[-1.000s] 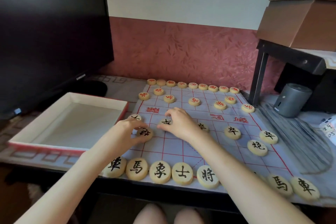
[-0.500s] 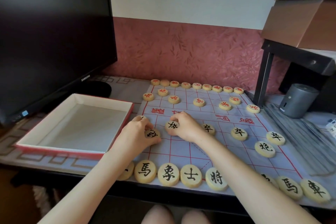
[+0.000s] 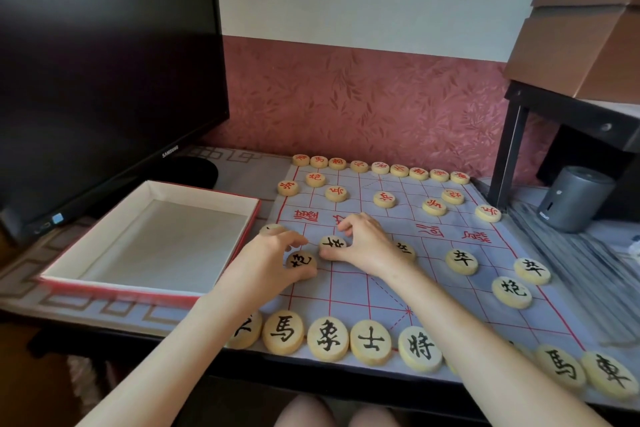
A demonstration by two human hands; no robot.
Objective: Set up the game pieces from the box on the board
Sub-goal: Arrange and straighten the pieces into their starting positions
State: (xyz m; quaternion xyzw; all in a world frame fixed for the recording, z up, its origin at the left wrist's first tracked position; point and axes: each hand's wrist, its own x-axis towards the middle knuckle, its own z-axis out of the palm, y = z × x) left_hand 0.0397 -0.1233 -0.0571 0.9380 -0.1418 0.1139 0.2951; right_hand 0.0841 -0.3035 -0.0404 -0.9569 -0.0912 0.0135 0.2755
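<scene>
Game pieces (image 3: 328, 339): pale wood, smooth, matt, with painted black or red characters.
Board (image 3: 363, 288): thin grey-blue sheet, cloth-like, matt, printed red grid.
Box (image 3: 204, 196): cardboard, white matt lining, red outer edge.
Monitor (image 3: 104, 62): glossy dark screen, black plastic bezel.
Cylinder (image 3: 575, 198): grey, satin, metal-look.
Carton (image 3: 588, 42): plain brown cardboard, matt.

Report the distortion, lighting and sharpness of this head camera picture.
Head view: wide-angle distortion tilts the monitor and swells the near black pieces; head view: soft, even light, only faint shadow under the right hand; head view: near lettering sharp, far red pieces slightly soft.
</scene>
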